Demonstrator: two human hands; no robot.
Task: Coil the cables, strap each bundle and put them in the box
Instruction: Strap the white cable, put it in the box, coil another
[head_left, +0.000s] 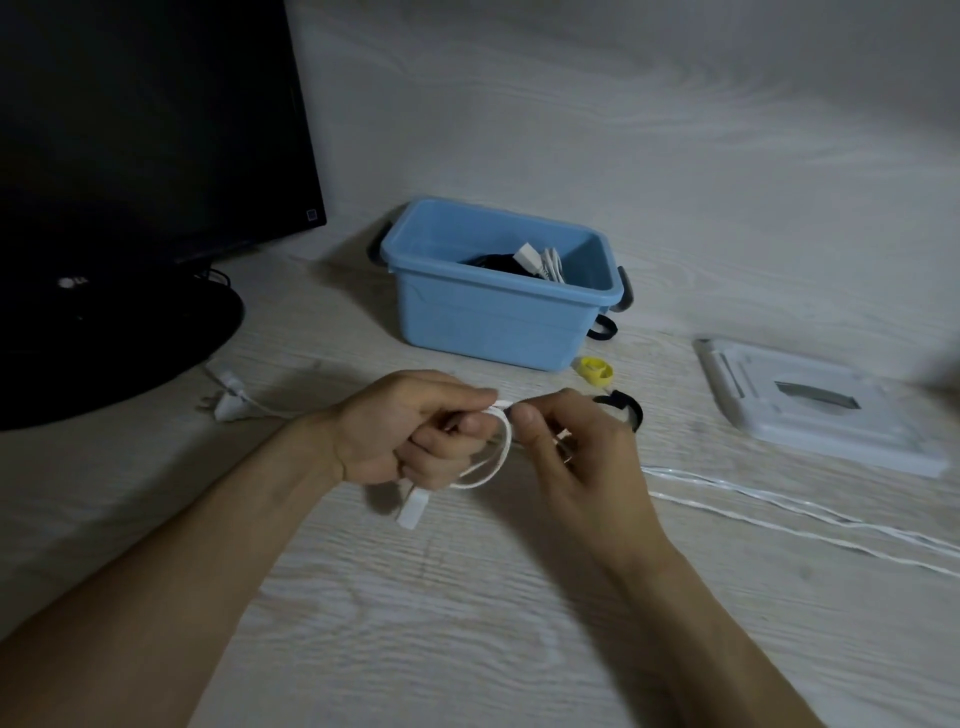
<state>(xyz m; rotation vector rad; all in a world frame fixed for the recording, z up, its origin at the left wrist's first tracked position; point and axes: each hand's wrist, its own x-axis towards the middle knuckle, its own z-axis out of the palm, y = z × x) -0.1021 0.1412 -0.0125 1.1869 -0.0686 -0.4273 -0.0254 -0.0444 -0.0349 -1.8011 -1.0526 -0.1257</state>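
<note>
Above the pale wood-grain desk (467, 623), the thin white cable (498, 457) loops between both hands, left hand (415, 431) and right hand (576, 457) pinching it, slack trailing rightward.

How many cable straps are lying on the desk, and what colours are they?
Yellow strap: 1
Black straps, one by the right hand and one beside the blue box: 2
Total: 3
</note>
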